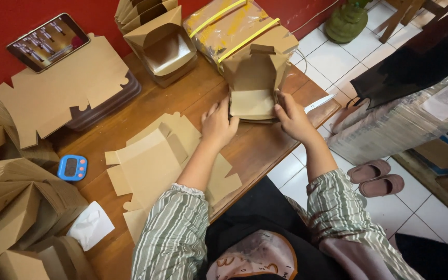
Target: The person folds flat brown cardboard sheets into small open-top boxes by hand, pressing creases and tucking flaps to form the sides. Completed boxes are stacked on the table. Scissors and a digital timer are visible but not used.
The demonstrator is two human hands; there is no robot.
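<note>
A half-folded brown cardboard box (252,88) stands on the wooden table (257,150), its walls raised and its inside facing me. My left hand (218,124) presses against its left side wall. My right hand (292,119) grips its right side wall. A flat, unfolded cardboard blank (154,161) lies on the table under my left forearm. A finished open box (164,49) sits further back, with more nested behind it.
A wrapped bundle with yellow straps (234,26) lies behind the box. A blue timer (72,167), a phone (47,41) leaning on the red wall, a flat blank on a tray (63,88), stacked boxes (11,202) at left. Slippers (377,179) on the tiled floor.
</note>
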